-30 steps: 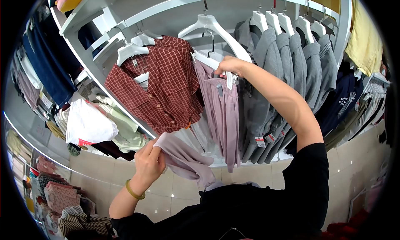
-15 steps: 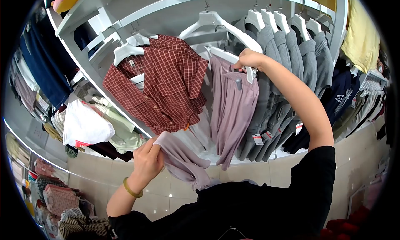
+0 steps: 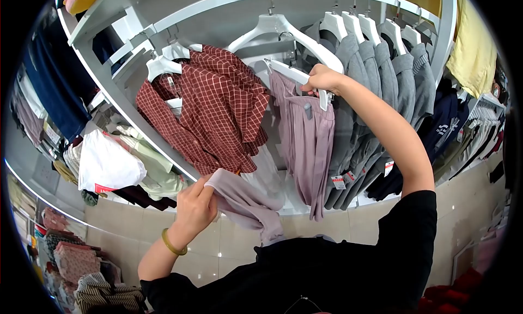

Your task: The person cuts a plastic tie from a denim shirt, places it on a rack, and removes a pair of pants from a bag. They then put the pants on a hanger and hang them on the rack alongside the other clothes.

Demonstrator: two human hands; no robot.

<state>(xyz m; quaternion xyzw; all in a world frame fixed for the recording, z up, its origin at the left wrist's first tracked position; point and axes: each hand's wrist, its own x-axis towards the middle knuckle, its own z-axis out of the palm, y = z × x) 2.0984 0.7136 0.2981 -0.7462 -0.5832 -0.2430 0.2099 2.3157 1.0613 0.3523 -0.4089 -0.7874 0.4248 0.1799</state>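
Note:
Pinched in my left hand is the edge of a pale mauve garment, which drapes down toward my body. My right hand is closed around one end of the white clip hanger, from which mauve pants hang. A large empty white hanger is on the rail just above. Left of the pants hang red checked shirts on white hangers, one behind the other. Gray garments hang close to the right of my right hand.
A white rail spans the top. At the left are a white bag and a navy garment. Folded clothes are stacked at the lower left. A yellow garment hangs at the far right, above the tiled floor.
The mauve pants have swung a little, their lower end now further right. The garment in my left hand is spread a bit wider to the right. Both hands keep their grip.

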